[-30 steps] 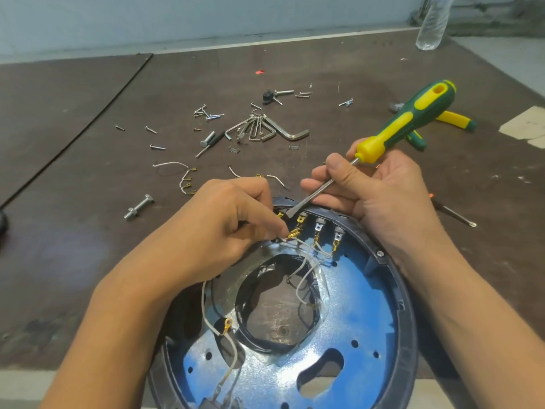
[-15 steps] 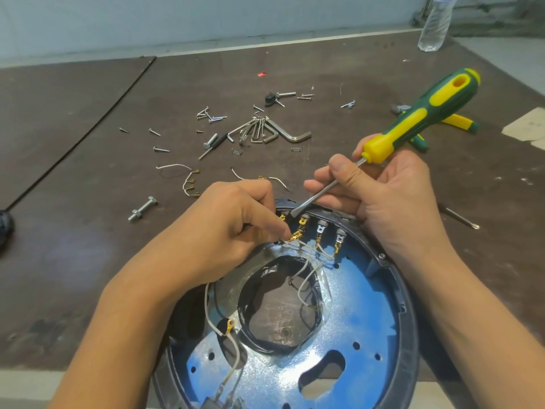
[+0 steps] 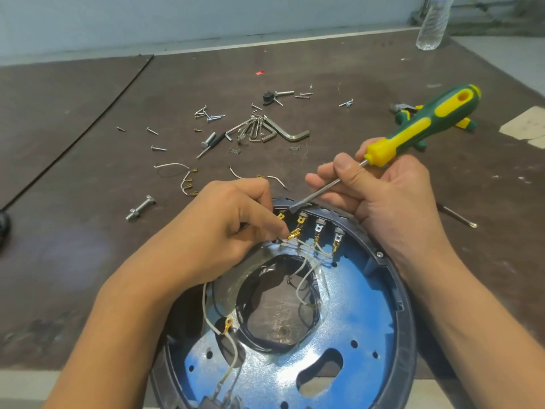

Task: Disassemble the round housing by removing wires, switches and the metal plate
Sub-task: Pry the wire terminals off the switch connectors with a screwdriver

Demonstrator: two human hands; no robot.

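The round dark plastic housing [image 3: 408, 335] lies on the brown table [image 3: 88, 261] at its near edge, the blue metal plate [image 3: 354, 305] inside it. Behind lie steel screws [image 3: 209, 115] and hex keys [image 3: 283, 132]; a clear plastic bottle [image 3: 432, 25] stands far right.

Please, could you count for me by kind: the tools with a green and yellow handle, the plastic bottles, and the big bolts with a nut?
Green-and-yellow tools: 2, the screwdriver and the pliers
Plastic bottle: 1
Big bolt with nut: 1
Total: 4

Your screwdriver [image 3: 383, 149] has a glossy plastic handle; the blue metal plate [image 3: 359, 305] looks scuffed; shiny steel hex keys [image 3: 274, 131] lie at twelve o'clock.
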